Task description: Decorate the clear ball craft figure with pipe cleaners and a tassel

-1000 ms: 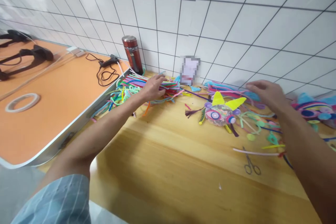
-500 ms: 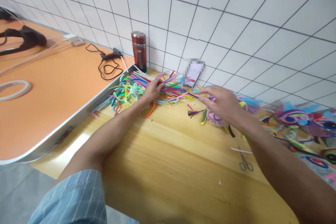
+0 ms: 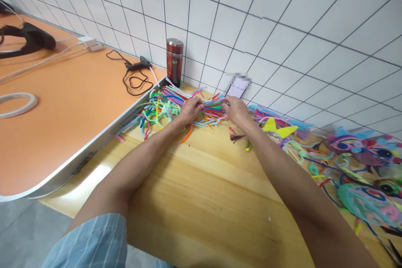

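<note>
A heap of many-coloured pipe cleaners (image 3: 212, 108) lies on the wooden table, with straight ones bundled on top and bent, tangled ones in front. My left hand (image 3: 190, 109) rests over the middle of the bundle, its fingers closed on some of the pipe cleaners. At the bundle's right end, just in front of a propped phone (image 3: 238, 87), my right hand (image 3: 236, 109) has its thumb and fingers pinched together on pipe cleaner ends. Which single strands it grips is hidden. A small brown tuft (image 3: 236, 137) lies below my right wrist.
A red-brown thermos (image 3: 174, 63) stands by the tiled wall behind the heap. Decorated craft fish (image 3: 366, 205) and loose pipe cleaners crowd the right side. On the left, a raised orange table (image 3: 78, 121) holds a tape roll (image 3: 31, 102) and a black cable (image 3: 138, 79).
My right hand has moved left to the bundle's end from the right, where it held a purple pipe cleaner. My left hand stays on the bundle. The scissors no longer show beside my right forearm.
</note>
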`<control>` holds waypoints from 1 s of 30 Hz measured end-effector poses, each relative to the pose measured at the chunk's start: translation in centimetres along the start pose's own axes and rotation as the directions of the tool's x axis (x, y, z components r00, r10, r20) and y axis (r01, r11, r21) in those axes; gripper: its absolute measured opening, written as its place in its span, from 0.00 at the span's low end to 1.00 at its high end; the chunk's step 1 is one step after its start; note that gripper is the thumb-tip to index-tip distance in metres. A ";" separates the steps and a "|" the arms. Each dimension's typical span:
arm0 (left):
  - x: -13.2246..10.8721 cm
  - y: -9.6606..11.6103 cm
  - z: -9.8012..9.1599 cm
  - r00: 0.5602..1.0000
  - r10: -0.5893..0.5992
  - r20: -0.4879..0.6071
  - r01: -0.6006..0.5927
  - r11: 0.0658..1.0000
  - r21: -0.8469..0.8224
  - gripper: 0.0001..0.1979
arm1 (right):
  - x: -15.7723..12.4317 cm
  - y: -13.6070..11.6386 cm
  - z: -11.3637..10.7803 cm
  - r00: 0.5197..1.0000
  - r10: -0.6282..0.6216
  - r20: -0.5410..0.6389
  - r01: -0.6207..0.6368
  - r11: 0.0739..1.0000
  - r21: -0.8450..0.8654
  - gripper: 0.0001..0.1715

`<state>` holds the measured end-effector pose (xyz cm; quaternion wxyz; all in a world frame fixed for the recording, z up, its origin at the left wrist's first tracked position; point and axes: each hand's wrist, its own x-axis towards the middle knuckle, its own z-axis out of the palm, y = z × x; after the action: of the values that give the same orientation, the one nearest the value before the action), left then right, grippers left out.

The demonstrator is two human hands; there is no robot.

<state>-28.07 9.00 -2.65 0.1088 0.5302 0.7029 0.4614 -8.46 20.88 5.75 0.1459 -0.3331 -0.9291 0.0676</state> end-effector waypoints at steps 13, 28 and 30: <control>-0.4 -0.9 -0.1 0.982 0.090 0.165 -0.106 0.990 0.093 0.10 | -1.2 0.4 1.3 0.998 -0.040 -0.044 0.042 0.998 0.052 0.14; 0.2 -2.0 0.1 0.988 0.099 0.115 -0.107 0.992 0.064 0.07 | -8.9 0.6 -5.3 0.989 0.019 -0.143 -0.037 0.991 -0.125 0.08; 0.2 -2.0 0.0 0.990 0.093 0.107 -0.100 0.993 0.061 0.08 | -12.0 1.0 -7.1 0.987 0.016 -0.158 -0.036 0.991 -0.130 0.07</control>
<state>-29.47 9.17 -4.13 0.1055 0.5902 0.6848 0.4143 3.20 14.19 9.60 0.1950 -0.3583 -0.9128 -0.0185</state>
